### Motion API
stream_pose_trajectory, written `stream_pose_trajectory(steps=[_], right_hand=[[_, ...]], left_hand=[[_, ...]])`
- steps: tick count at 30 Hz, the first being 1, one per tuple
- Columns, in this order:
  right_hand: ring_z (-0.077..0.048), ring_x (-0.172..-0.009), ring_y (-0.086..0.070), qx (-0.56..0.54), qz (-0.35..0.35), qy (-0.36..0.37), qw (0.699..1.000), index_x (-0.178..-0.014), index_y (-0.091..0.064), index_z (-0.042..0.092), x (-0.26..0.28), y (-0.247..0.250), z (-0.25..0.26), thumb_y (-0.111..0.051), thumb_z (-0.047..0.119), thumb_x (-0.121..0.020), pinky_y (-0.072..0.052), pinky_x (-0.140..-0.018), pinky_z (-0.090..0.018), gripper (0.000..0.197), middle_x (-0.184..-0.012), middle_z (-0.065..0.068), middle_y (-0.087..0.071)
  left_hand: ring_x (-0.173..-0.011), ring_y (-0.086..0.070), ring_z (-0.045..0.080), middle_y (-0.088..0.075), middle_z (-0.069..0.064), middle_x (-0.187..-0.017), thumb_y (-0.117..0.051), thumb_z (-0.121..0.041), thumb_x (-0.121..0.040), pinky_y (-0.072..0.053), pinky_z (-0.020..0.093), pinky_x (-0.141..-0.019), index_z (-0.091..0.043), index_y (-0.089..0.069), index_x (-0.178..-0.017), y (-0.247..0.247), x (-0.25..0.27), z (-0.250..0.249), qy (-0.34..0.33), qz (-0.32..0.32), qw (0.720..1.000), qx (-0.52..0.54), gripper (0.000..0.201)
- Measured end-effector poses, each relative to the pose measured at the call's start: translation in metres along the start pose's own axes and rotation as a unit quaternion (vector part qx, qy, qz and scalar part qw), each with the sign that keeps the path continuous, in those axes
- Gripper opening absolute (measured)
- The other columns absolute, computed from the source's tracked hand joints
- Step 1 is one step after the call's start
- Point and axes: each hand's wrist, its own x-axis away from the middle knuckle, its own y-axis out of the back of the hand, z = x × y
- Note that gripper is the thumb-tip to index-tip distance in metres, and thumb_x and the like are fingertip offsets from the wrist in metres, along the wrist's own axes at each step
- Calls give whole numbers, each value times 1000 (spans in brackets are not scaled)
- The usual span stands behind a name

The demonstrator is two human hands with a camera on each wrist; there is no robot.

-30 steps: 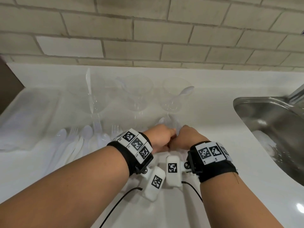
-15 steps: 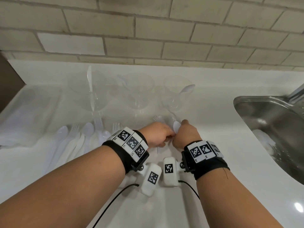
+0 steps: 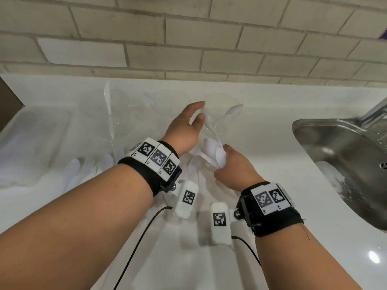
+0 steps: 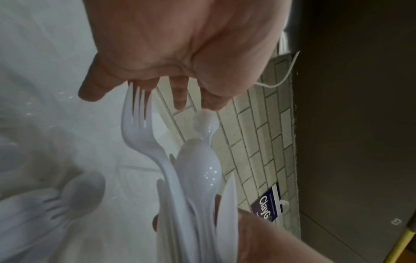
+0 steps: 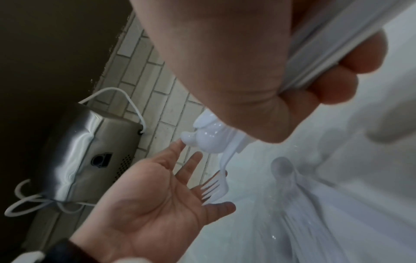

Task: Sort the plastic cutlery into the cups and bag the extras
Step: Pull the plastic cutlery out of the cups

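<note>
Since the earlier frame the left hand [image 3: 184,126] has lifted away, fingers spread wide and empty, toward the far clear plastic cups [image 3: 217,114]. The right hand [image 3: 234,170] clutches a bundle of white plastic cutlery [image 3: 213,152] at centre; mixed forks and spoons may slip from this loose fist.

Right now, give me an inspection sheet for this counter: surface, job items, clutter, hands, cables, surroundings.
Surface: white countertop, glossy.
Job's things: three clear plastic cups in a row by the wall, a white plastic knife standing in the left one and a spoon in the right one; loose white plastic cutlery on the counter at left; a clear plastic bag further left.
Clutter: nothing seen.
Hands: right hand grips a bundle of white spoons and forks; left hand open, fingers spread beside the bundle.
Cables: black wrist-camera leads trail over the counter.
Surroundings: beige tiled wall; steel sink at right.
</note>
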Motion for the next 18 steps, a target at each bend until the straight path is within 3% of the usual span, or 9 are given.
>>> stream_pose_trajectory(steps=[4,6,9,12,15,18], right_hand=[[-24,-85,-54,-61,1,31,998,-113,-50,15,2,-1,4,-60,7,-77,-45,-68,-29,39,-89,2,-52],[-25,-82,-57,-72,13,46,996,-113,-52,14,1,-2,9,-62,8,-76,-50,-67,-32,39,-93,-1,-55],[-22,-64,-62,-91,38,79,992,-108,-53,13,-4,-4,23,-63,8,-76,-55,-55,-29,33,-95,-5,-61],[-20,-48,-60,-164,44,91,981,-101,-54,11,-10,-3,40,-64,1,-75,-51,-47,-28,29,-84,-8,-64],[-23,-46,-54,-353,9,105,930,-95,-57,7,-15,12,60,-67,0,-76,-51,-54,-35,22,-66,-9,-61],[-22,-54,-55,-537,18,187,822,-92,-60,10,-15,30,87,-68,2,-78,-51,-58,-33,18,-65,-6,-57]], left_hand=[[-103,-51,9,-56,-14,-101,-44,-26,-99,-39,24,-89,-22,-56,-107,7,0,1,13,-13,1000,-8,16],[-95,-53,14,-56,-12,-93,-46,-26,-97,-41,26,-84,-19,-56,-103,8,1,3,32,-22,999,-16,14],[-95,-60,21,-64,-3,-95,-53,-30,-93,-48,36,-90,-15,-60,-94,6,5,3,46,-14,999,2,16],[-111,-59,12,-66,-6,-118,-57,-22,-91,-44,34,-102,-22,-65,-88,16,12,-4,28,-16,992,124,8],[-126,-47,8,-55,-13,-129,-51,-29,-94,-34,32,-106,-30,-63,-109,49,19,-4,20,-58,949,310,19],[-124,-49,23,-52,1,-137,-48,-47,-92,-38,45,-102,-22,-59,-122,72,31,14,129,-32,885,445,41]])
